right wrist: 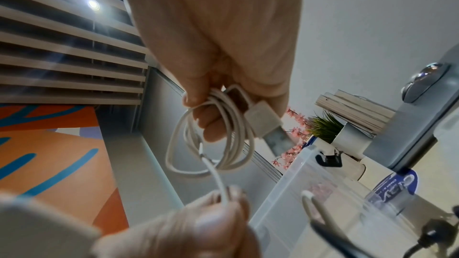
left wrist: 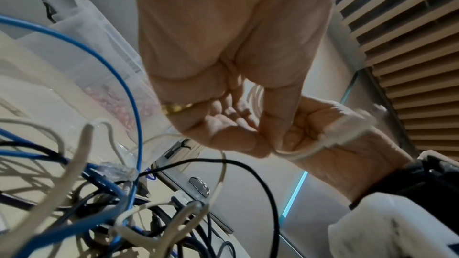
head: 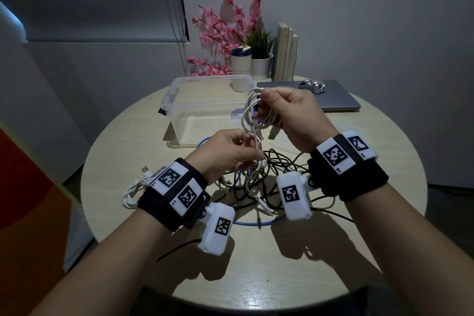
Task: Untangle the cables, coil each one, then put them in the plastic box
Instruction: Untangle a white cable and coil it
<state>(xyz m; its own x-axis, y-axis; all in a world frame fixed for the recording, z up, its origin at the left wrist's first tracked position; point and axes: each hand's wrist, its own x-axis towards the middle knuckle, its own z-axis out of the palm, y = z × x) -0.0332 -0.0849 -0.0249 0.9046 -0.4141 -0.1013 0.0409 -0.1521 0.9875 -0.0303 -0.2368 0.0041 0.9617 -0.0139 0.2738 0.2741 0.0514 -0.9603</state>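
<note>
Hands (head: pixel 230 151) (head: pixel 292 115): 2, w/ 1 white cable (head: pixel 250 110)

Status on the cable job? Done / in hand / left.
Done: one white coil already lies on the table, by the left wrist. In hand: right hand grips a white USB cable coil; left hand pinches its tail. Left: the black, blue and white tangle on the table; plastic box looks empty.

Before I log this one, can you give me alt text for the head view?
Above a round wooden table, the right hand grips a coiled white cable while the left hand pinches its loose tail. A tangle of black, blue and white cables lies beneath them, and an open clear plastic box sits behind.
</note>
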